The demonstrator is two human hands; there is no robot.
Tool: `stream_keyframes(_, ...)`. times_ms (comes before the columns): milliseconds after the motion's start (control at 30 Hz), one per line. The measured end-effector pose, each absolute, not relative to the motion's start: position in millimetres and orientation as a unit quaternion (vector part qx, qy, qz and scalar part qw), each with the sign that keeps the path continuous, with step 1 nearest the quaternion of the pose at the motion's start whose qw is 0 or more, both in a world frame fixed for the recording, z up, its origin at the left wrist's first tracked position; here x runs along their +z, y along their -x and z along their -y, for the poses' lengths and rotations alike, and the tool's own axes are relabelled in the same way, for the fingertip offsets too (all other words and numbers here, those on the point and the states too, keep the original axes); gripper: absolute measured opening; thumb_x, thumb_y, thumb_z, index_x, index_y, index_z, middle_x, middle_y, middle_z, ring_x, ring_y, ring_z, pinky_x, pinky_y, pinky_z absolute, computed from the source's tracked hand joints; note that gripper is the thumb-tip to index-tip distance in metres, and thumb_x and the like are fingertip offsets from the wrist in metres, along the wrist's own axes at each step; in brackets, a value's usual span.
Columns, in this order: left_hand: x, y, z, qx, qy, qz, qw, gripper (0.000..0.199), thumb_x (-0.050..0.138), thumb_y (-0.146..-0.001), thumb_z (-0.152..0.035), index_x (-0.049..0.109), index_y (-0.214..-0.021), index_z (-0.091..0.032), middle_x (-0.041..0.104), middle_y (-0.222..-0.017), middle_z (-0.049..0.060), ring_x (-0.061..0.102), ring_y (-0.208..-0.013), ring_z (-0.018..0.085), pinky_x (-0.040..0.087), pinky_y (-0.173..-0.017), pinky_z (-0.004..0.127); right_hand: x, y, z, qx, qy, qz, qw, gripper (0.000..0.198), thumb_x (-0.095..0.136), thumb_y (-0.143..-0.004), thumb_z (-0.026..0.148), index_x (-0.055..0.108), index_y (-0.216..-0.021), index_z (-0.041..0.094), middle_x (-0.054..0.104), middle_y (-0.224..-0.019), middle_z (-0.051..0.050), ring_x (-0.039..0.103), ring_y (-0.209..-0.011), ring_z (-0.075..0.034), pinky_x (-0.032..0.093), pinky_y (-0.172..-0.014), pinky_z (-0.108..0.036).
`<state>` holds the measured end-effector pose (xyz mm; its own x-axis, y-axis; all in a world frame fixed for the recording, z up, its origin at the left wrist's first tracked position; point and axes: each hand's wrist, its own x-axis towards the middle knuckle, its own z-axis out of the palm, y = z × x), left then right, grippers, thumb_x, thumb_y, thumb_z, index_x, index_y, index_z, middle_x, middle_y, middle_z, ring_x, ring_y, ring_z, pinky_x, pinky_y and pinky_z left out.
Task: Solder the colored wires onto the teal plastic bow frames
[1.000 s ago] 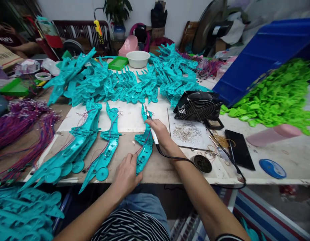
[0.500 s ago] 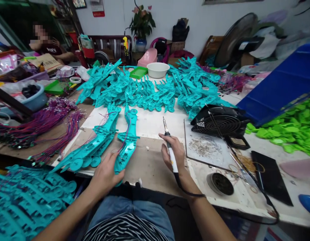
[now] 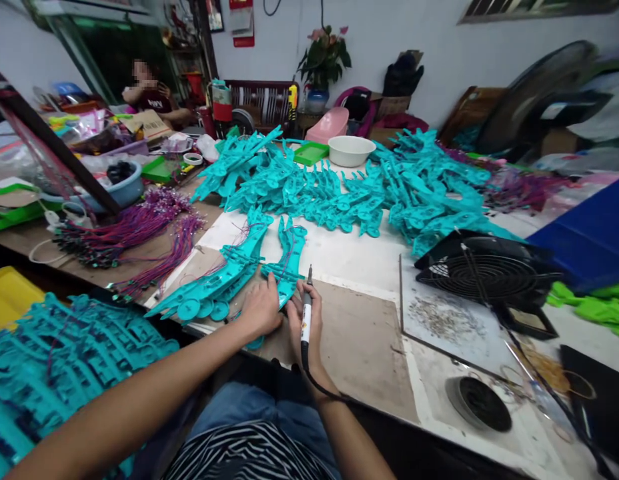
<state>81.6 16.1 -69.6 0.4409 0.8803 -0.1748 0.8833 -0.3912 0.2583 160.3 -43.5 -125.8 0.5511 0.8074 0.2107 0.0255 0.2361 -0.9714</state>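
Observation:
My right hand (image 3: 309, 327) is closed round a soldering iron (image 3: 306, 319) with a white and black handle, its metal tip pointing up and away from me. My left hand (image 3: 262, 308) is closed at the edge of a long teal plastic part (image 3: 290, 257) that lies on the bench with thin red and blue wires along it. The fingers of my right hand also come up against this part's lower right side. What both sets of fingertips do on it is partly hidden. Just left lies a stack of similar teal parts (image 3: 217, 277) with loose wires.
Teal parts (image 3: 319, 193) are heaped across the back. Wire bundles (image 3: 134, 230) lie at left; more teal parts (image 3: 69, 373) sit lower left. To the right are a black fan (image 3: 482, 273), a round tin (image 3: 479, 403) and a blue bin (image 3: 584, 230). A person (image 3: 154, 93) sits far left.
My right hand has moved left with the soldering iron, up to the teal part. My left hand has shifted up along that part. The view has turned left.

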Motion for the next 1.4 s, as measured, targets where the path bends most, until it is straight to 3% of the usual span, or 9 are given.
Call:
stream_keyframes(100, -66, -79, -13, -0.015, -0.826, -0.532, 0.184, 0.078, 0.052, -0.082, -0.016, 0.017, -0.149, 0.004, 0.046, -0.140, 0.031, 0.043, -0.135, 0.034, 0.038, -0.106, 0.039, -121, -158, 44, 0.280, 0.552, 0.384, 0.685, 0.039, 0.059, -0.084, 0.031, 0.050, -0.121, 0.022, 0.059, -0.131, -0.013, 0.063, -0.114, -0.021, 0.054, -0.094, -0.037)
stream_keyframes(300, -25, -28, -12, 0.040, -0.837, -0.502, 0.214, 0.086, 0.054, -0.075, -0.020, 0.019, -0.151, -0.002, 0.041, -0.148, 0.022, 0.039, -0.139, 0.030, 0.035, -0.112, 0.037, -107, -170, 59, 0.217, 0.526, 0.362, 0.738, 0.037, 0.060, -0.086, 0.031, 0.048, -0.119, 0.022, 0.056, -0.135, -0.015, 0.055, -0.126, -0.024, 0.053, -0.094, -0.042)
stream_keyframes(467, -4, 21, -51, 0.050, -0.817, -0.540, 0.195, 0.090, 0.062, -0.070, -0.026, 0.026, -0.149, -0.006, 0.040, -0.150, 0.021, 0.041, -0.137, 0.031, 0.036, -0.111, 0.037, -107, -159, 49, 0.258, 0.530, 0.345, 0.731, 0.038, 0.062, -0.084, 0.034, 0.048, -0.117, 0.022, 0.058, -0.133, -0.016, 0.058, -0.123, -0.025, 0.053, -0.094, -0.044)
stream_keyframes(700, -31, 44, -94, 0.156, -0.798, -0.523, 0.257, 0.064, 0.064, -0.074, -0.053, 0.056, -0.124, -0.013, 0.064, -0.121, 0.017, 0.060, -0.113, 0.032, 0.047, -0.094, 0.040, -124, -108, 4, 0.362, 0.502, 0.293, 0.729, 0.046, 0.063, -0.081, 0.041, 0.042, -0.118, 0.024, 0.050, -0.139, -0.016, 0.053, -0.128, -0.023, 0.041, -0.107, -0.048)
stream_keyframes(800, -38, 52, -107, 0.193, -0.742, -0.568, 0.300, 0.075, 0.074, -0.064, -0.054, 0.056, -0.123, -0.012, 0.063, -0.118, 0.017, 0.061, -0.107, 0.031, 0.049, -0.088, 0.039, -123, -91, -13, 0.365, 0.495, 0.278, 0.738, 0.053, 0.064, -0.081, 0.045, 0.038, -0.122, 0.025, 0.045, -0.143, -0.015, 0.050, -0.130, -0.022, 0.039, -0.109, -0.047)
stream_keyframes(900, -35, 54, -122, 0.134, -0.682, -0.564, 0.444, 0.080, 0.078, -0.056, -0.058, 0.059, -0.120, -0.014, 0.068, -0.110, 0.012, 0.063, -0.104, 0.029, 0.051, -0.081, 0.032, -120, -75, -30, 0.353, 0.491, 0.274, 0.747, 0.058, 0.064, -0.080, 0.045, 0.035, -0.125, 0.024, 0.042, -0.146, -0.016, 0.047, -0.133, -0.021, 0.039, -0.109, -0.045)
stream_keyframes(1067, -28, 35, -115, 0.045, -0.702, -0.543, 0.459, 0.042, 0.064, -0.075, -0.049, 0.069, -0.093, -0.011, 0.072, -0.102, 0.011, 0.064, -0.099, 0.029, 0.050, -0.078, 0.030, -123, -62, -46, 0.331, 0.516, 0.270, 0.742, 0.060, 0.064, -0.079, 0.047, 0.035, -0.126, 0.022, 0.046, -0.141, -0.015, 0.050, -0.129, -0.023, 0.041, -0.107, -0.048)
stream_keyframes(1267, -22, 16, -57, 0.107, -0.646, -0.581, 0.483, 0.054, 0.055, -0.083, -0.053, 0.065, -0.111, -0.009, 0.069, -0.112, 0.014, 0.064, -0.097, 0.028, 0.052, -0.076, 0.032, -113, -77, -17, 0.289, 0.514, 0.311, 0.745, 0.057, 0.068, -0.075, 0.046, 0.041, -0.119, 0.023, 0.053, -0.131, -0.010, 0.054, -0.125, -0.023, 0.041, -0.107, -0.049)
stream_keyframes(1400, -4, 42, -7, 0.229, -0.593, -0.604, 0.481, 0.049, 0.055, -0.082, -0.053, 0.065, -0.103, -0.011, 0.069, -0.108, 0.015, 0.063, -0.097, 0.029, 0.051, -0.082, 0.037, -78, -66, 9, 0.339, 0.460, 0.408, 0.713, 0.059, 0.069, -0.076, 0.045, 0.041, -0.122, 0.022, 0.051, -0.138, -0.012, 0.050, -0.130, -0.025, 0.035, -0.112, -0.052)
